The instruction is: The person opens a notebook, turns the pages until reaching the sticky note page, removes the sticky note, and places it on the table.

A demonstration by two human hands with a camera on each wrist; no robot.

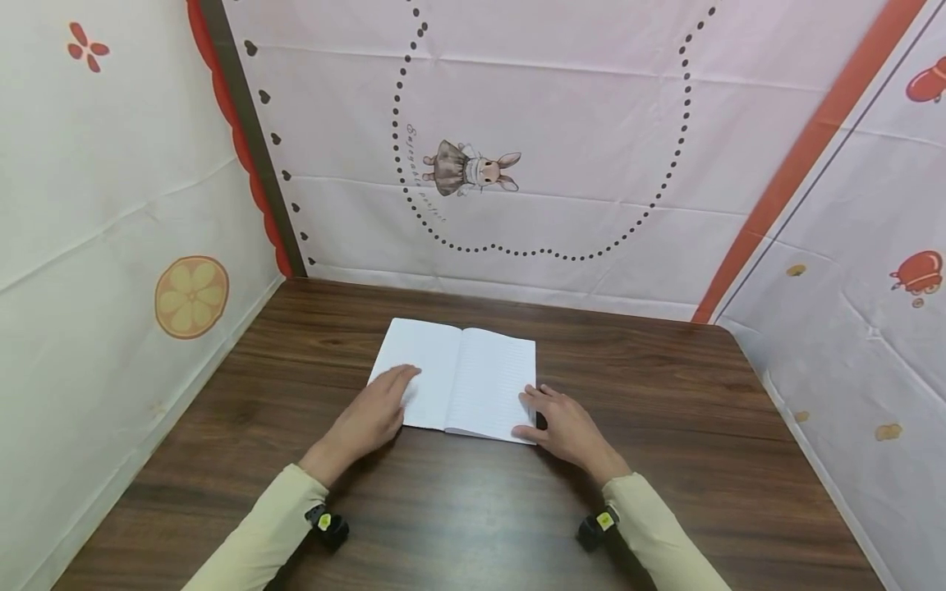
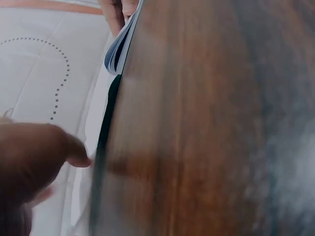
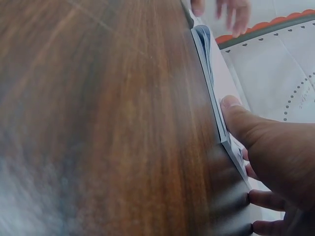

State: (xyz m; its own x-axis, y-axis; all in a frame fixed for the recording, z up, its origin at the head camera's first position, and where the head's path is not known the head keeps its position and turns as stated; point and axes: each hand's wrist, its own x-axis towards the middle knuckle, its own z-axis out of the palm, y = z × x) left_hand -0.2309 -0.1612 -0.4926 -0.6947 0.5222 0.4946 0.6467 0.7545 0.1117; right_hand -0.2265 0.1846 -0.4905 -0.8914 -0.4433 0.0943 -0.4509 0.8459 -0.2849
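A white-paged paper notebook (image 1: 456, 373), unfolded into two halves, lay on the dark brown wood-grain table (image 1: 458, 525) at the centre of the head frame. Its left page (image 1: 424, 353) was blank; its right page (image 1: 491, 377) carried ruled lines. The person's bare left hand (image 1: 369, 414) rested at the outer edge of the left page, fingers extended and relaxed, gripping nothing. The person's bare right hand (image 1: 567, 425) was positioned at the outer edge of the right page, fingers spread and not clenched, thumb on the paper (the right wrist view showed two fingertips set down beyond the edge). Pale yellow fabric sleeves (image 1: 254, 525) covered both forearms at the lower left and lower right. A white fabric backdrop (image 1: 562, 164) at the top of the frame bore a sideways rabbit figure (image 1: 473, 168) in a grey-brown skirt.
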